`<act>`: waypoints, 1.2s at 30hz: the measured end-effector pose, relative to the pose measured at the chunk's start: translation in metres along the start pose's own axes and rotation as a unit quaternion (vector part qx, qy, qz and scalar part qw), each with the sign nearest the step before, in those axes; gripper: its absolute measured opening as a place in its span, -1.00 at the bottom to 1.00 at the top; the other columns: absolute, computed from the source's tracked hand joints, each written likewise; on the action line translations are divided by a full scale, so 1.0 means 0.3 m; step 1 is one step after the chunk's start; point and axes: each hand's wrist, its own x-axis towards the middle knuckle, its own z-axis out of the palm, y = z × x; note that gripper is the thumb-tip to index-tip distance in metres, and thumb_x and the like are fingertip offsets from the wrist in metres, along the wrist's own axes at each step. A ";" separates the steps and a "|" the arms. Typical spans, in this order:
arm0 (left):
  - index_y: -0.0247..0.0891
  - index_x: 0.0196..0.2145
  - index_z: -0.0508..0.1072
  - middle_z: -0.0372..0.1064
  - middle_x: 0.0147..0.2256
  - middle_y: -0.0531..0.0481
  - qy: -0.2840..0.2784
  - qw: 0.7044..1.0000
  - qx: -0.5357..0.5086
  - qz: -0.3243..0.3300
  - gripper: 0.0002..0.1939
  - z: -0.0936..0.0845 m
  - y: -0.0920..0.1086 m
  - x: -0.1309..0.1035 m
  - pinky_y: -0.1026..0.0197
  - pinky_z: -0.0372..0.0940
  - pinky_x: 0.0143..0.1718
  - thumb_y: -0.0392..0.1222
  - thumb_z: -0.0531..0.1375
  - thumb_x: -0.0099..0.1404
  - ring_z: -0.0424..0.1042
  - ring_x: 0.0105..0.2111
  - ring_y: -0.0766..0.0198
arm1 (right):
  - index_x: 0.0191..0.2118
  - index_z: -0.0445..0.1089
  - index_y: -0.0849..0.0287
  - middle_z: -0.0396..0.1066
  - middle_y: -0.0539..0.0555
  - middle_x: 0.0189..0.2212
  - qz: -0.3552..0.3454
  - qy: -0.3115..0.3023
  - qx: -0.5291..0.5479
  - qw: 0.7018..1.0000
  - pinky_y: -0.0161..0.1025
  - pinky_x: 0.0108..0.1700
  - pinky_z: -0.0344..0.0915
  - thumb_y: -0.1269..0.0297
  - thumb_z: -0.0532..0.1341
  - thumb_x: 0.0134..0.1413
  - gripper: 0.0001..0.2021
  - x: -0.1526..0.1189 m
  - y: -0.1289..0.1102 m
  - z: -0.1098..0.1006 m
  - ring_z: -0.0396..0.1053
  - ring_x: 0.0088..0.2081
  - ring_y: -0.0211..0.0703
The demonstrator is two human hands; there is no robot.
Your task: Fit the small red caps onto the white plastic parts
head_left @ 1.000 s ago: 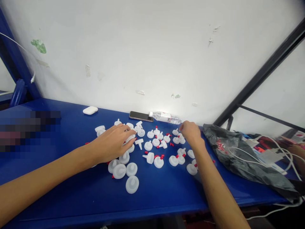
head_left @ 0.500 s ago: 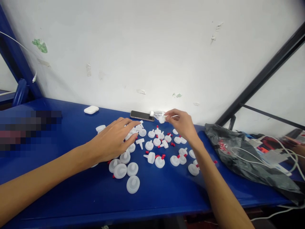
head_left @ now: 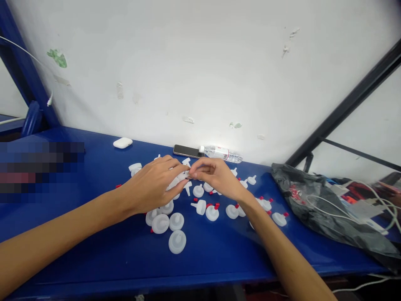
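Here, left hand [head_left: 155,184] and right hand [head_left: 219,177] meet over white caps [head_left: 177,242]

Twenty-plus caps [head_left: 177,242], one phone [head_left: 187,151], one bottle [head_left: 223,153]

white spouted caps [head_left: 177,242], some red-tipped, across a blue table [head_left: 138,261]

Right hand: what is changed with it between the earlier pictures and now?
The right hand moved left, from near the base of the bottle, to the fingertips of the left hand; whether it holds something is unclear. Left hand, bottle and phone stayed about in place.
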 end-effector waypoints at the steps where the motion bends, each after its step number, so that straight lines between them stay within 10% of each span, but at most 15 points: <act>1: -0.27 0.00 0.47 0.49 -0.18 -0.11 -0.001 1.000 0.001 0.002 -0.72 0.003 0.000 -0.001 -0.05 0.38 -0.12 -0.11 0.05 0.53 0.42 -0.18 0.05 | -0.28 0.54 0.14 0.57 0.02 -0.27 0.002 -0.001 0.004 1.000 -0.17 -0.02 0.50 0.32 0.35 0.18 -0.97 0.000 -0.001 -0.001 0.60 -0.15 -0.12; 14: -0.28 0.08 0.47 0.50 -0.15 -0.12 0.006 1.000 0.020 0.006 -0.70 0.025 -0.020 -0.010 -0.08 0.44 -0.14 -0.12 0.09 0.52 0.46 -0.14 0.02 | -0.13 0.52 0.10 0.57 -0.01 -0.32 0.006 0.046 -0.304 0.952 -0.28 -0.26 0.38 0.33 0.23 0.31 -0.89 -0.002 0.003 -0.056 0.51 -0.34 -0.24; 36: -0.22 -0.01 0.48 0.49 -0.19 -0.05 -0.101 0.994 0.034 -0.039 -0.75 0.019 0.028 -0.019 0.05 0.32 -0.37 -0.14 0.08 0.49 0.51 -0.24 0.05 | -0.16 0.55 0.02 0.61 -0.05 -0.38 0.083 -0.045 -0.428 0.899 -0.21 -0.26 0.30 0.34 0.22 0.29 -0.86 0.003 0.065 -0.033 0.51 -0.37 -0.14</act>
